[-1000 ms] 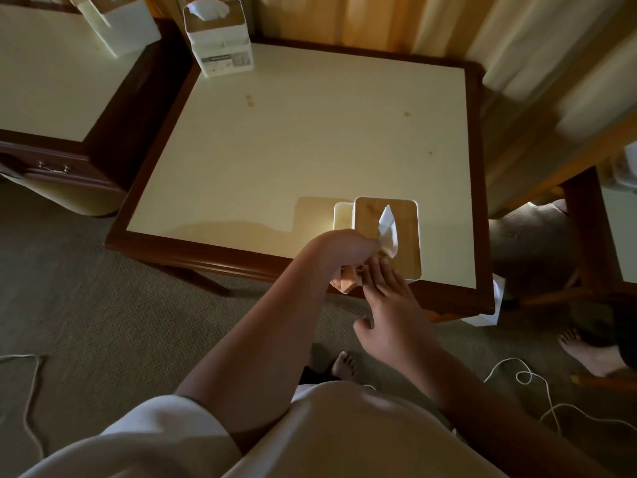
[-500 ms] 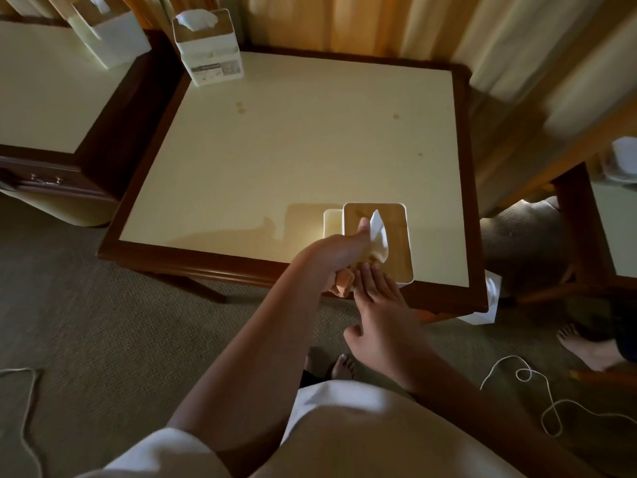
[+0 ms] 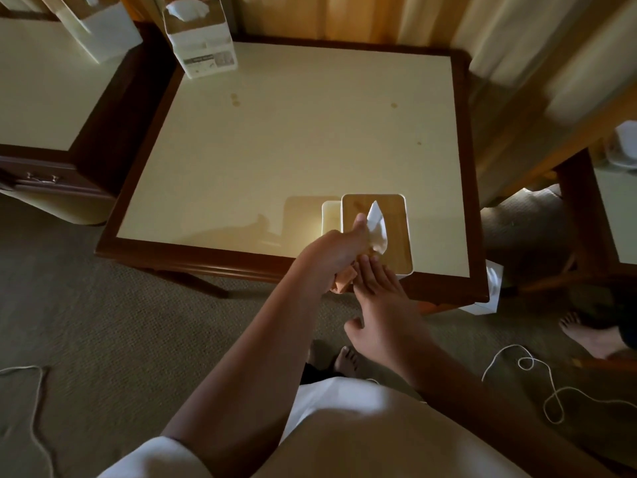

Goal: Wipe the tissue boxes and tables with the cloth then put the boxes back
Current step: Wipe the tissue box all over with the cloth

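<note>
A white tissue box with a wooden lid [image 3: 393, 222] stands near the front right edge of the cream-topped table [image 3: 293, 150], a tissue sticking up from its slot. My left hand [image 3: 331, 257] grips an orange cloth [image 3: 343, 282] against the box's near left side, thumb up by the tissue. My right hand [image 3: 382, 305] lies flat with straight fingers against the box's front side. A second white tissue box [image 3: 201, 39] stands at the table's far left corner. A third box [image 3: 100, 29] is on the neighbouring table [image 3: 44, 91] at the left.
Curtains hang behind the table. Another table edge [image 3: 582, 208] and a white object are at the right. A white box [image 3: 489, 288] sits on the floor by the table's right corner. Cords [image 3: 537, 384] lie on the carpet; someone's bare foot [image 3: 586, 336] is at the right.
My left hand with the cloth has slid slightly up along the box's side, thumb now by the tissue. My right hand stays against the box's front.
</note>
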